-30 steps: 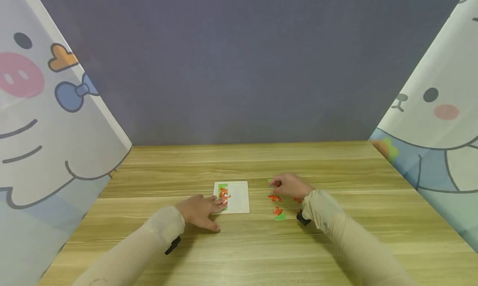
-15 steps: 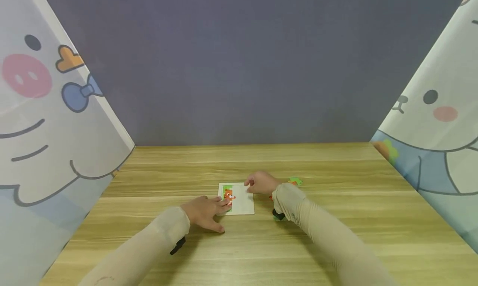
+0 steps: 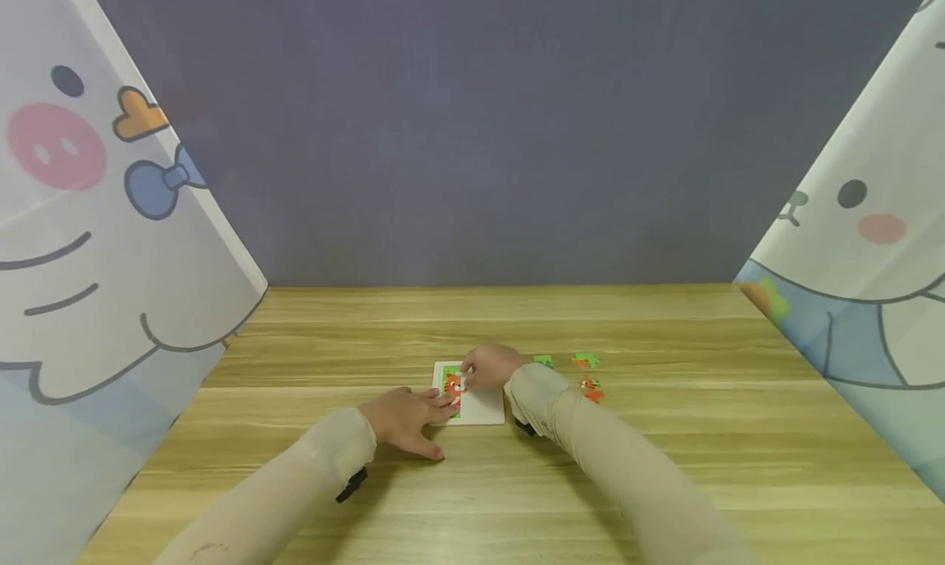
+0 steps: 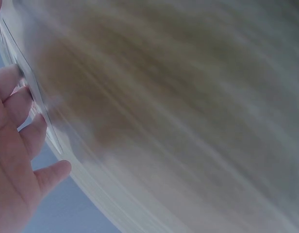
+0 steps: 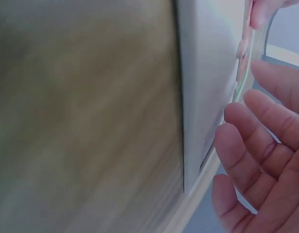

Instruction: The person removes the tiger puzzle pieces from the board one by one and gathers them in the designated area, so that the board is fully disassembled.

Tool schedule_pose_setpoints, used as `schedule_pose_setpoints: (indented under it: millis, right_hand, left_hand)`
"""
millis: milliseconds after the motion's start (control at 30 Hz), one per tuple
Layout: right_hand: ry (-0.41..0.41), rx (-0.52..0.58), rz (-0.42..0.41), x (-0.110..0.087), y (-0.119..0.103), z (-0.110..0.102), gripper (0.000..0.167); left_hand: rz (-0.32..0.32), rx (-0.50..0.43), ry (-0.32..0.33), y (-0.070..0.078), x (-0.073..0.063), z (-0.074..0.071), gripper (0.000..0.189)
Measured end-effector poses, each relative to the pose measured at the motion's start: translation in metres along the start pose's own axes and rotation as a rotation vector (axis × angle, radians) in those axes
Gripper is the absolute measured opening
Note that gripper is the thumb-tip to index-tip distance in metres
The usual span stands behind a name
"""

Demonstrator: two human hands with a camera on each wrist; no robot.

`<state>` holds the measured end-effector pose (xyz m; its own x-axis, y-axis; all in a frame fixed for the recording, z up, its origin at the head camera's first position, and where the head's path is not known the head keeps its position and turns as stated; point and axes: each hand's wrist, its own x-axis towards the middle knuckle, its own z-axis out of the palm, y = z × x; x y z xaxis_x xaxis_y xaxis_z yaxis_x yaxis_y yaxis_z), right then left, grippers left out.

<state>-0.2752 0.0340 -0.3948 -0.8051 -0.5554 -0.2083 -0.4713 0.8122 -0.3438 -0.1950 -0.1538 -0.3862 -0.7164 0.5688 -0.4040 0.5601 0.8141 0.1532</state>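
Observation:
A white puzzle board (image 3: 483, 409) lies on the table with a joined strip of tiger puzzle pieces (image 3: 451, 381) along its left side. My left hand (image 3: 406, 421) rests with spread fingers over the board's left edge and the lower part of the strip, its thumb out on the wood. Above the upper part of the board is my right hand (image 3: 493, 366), thumb and index fingertips close together beside the tiger's head. The right wrist view shows its other fingers (image 5: 230, 145) loosely bent near the board's edge. I cannot tell whether a piece is between the right fingertips.
Right of the board lie loose puzzle pieces: a green one (image 3: 543, 360), a green and orange one (image 3: 586, 359) and an orange one (image 3: 591, 389). The right forearm (image 3: 591, 434) covers part of the table there. A dark grey panel (image 3: 487, 138) stands behind the table.
My right hand has moved left from above the loose pieces to the upper part of the board, by the tiger strip. My left hand stays on the board's left edge.

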Motion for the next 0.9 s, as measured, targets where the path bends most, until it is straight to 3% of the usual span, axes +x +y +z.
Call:
schedule_pose_setpoints:
  millis: [433, 533, 733, 900]
  right_hand:
    - [0.018, -0.019, 0.007, -0.001, -0.004, 0.005, 0.02]
    - [0.018, 0.051, 0.029, 0.0, -0.001, 0.008, 0.019]
    - [0.054, 0.291, 0.068, 0.005, -0.002, 0.013, 0.008]
    - [0.089, 0.46, 0.109, 0.004, -0.006, 0.01, 0.012]
  left_hand:
    - [0.016, -0.011, -0.011, 0.002, 0.004, 0.0, 0.074]
    - [0.015, -0.011, -0.013, 0.004, 0.006, 0.001, 0.073]
    - [-0.01, -0.001, -0.007, -0.001, 0.003, 0.004, 0.072]
    - [-0.007, -0.014, 0.0, -0.003, 0.0, 0.004, 0.073]
